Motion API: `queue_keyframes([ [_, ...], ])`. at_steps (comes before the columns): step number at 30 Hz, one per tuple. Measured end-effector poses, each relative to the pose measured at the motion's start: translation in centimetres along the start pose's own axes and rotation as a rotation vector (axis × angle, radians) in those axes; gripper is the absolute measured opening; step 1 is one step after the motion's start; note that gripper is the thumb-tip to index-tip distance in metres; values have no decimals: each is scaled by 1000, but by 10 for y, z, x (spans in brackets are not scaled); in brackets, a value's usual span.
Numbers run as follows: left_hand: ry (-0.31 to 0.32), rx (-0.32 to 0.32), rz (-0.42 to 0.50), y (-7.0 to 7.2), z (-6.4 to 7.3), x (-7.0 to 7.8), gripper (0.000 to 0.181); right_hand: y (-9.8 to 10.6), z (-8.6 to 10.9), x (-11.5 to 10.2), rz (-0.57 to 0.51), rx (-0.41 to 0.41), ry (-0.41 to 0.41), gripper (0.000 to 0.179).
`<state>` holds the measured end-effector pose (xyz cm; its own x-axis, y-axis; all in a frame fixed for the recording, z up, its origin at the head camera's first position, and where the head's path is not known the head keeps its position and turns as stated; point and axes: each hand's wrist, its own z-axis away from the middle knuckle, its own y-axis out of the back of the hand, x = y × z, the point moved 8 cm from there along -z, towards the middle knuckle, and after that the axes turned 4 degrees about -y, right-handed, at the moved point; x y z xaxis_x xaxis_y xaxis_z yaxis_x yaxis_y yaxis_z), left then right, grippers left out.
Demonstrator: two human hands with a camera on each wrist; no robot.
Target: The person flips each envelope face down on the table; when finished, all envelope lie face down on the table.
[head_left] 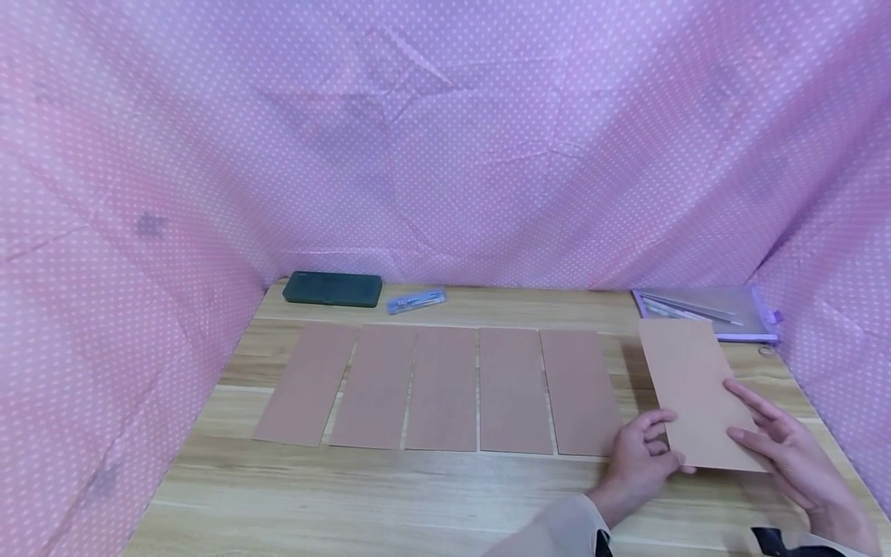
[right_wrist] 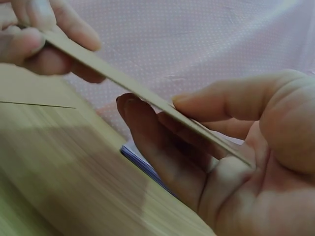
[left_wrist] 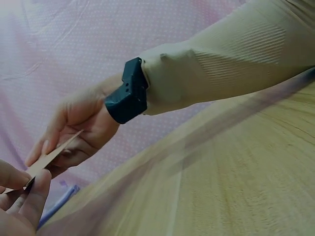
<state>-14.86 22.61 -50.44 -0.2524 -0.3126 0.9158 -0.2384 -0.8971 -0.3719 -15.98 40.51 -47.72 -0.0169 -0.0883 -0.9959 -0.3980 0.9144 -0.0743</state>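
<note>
Both hands hold a brown rectangular card (head_left: 696,387) above the right part of the table, tilted, casting a shadow. My left hand (head_left: 639,464) pinches its lower left corner between thumb and fingers. At the right edge, my right hand (head_left: 793,449) grips it; the right wrist view shows the thumb on one face of the card (right_wrist: 133,88) and fingers behind the other. Several similar brown cards lie side by side in a row to the left, with the rightmost card (head_left: 578,391) close to my left hand.
A dark green case (head_left: 332,288) and a small blue item in clear packaging (head_left: 416,301) lie at the back left. A purple-edged zip pouch (head_left: 745,313) with pens sits behind the held card. Pink dotted cloth (head_left: 445,155) encloses the wooden table (head_left: 348,503).
</note>
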Motion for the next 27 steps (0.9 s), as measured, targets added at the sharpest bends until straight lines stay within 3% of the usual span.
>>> queue_keyframes([
  [7, 6, 28, -11, 4, -1, 5, 60, 4, 7, 1, 11, -24, -26, 73],
  [14, 25, 55, -69, 8, -1, 1, 59, 8, 10, 5, -53, -84, -40, 71],
  [23, 87, 127, -170, 12, 1, -8, 59, 13, 11, 16, 89, -44, -108, 67],
  [27, 110, 157, -189, 14, 2, -10, 58, 13, 10, 20, 68, -49, -149, 66],
])
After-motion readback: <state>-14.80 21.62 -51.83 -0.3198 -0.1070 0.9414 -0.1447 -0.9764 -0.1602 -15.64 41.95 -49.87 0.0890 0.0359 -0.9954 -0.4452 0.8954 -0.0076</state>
